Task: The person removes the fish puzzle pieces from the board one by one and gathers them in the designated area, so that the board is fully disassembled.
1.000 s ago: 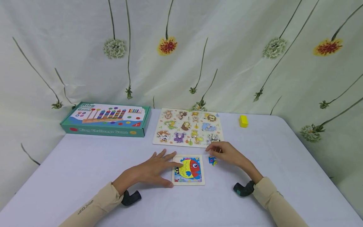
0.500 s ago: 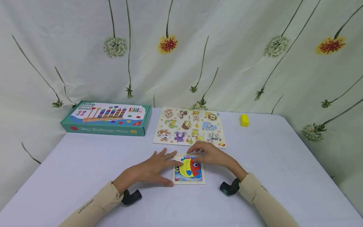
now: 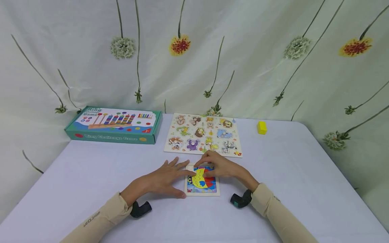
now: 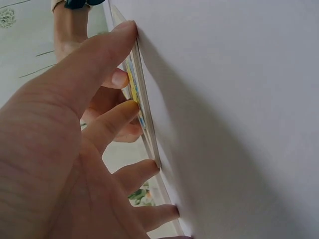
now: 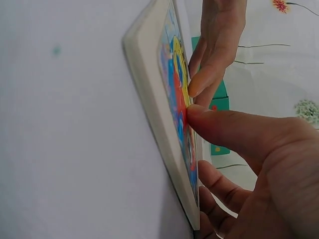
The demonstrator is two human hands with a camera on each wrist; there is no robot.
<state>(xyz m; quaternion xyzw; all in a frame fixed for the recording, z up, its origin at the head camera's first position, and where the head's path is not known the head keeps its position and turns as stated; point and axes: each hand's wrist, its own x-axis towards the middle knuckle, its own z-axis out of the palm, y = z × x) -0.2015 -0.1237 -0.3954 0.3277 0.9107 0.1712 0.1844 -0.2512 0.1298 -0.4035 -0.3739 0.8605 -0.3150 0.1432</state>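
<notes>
A fish jigsaw puzzle [image 3: 197, 184] in a pale wooden frame lies flat before me, its fish yellow and red on blue. My left hand [image 3: 164, 179] is spread at its left side. The index fingertip touches the yellow body, and the thumb tip is at the lower left edge. My right hand [image 3: 223, 166] reaches over from the right and covers the upper right of the picture. In the right wrist view its thumb [image 5: 219, 122] presses on the puzzle face, while the other fingers bend near the far edge. No piece shows between thumb and fingers.
Behind the puzzle lies a wooden animal peg board [image 3: 203, 135]. A green ring game box [image 3: 113, 125] stands at the back left, and a yellow block [image 3: 262, 128] at the back right. A flowered cloth [image 3: 255, 67] hangs behind the white table [image 3: 288, 168].
My right hand has moved left from beside the puzzle onto its upper right, then slightly further left. The loose blue piece seen at the right no longer shows. The left hand stays in place.
</notes>
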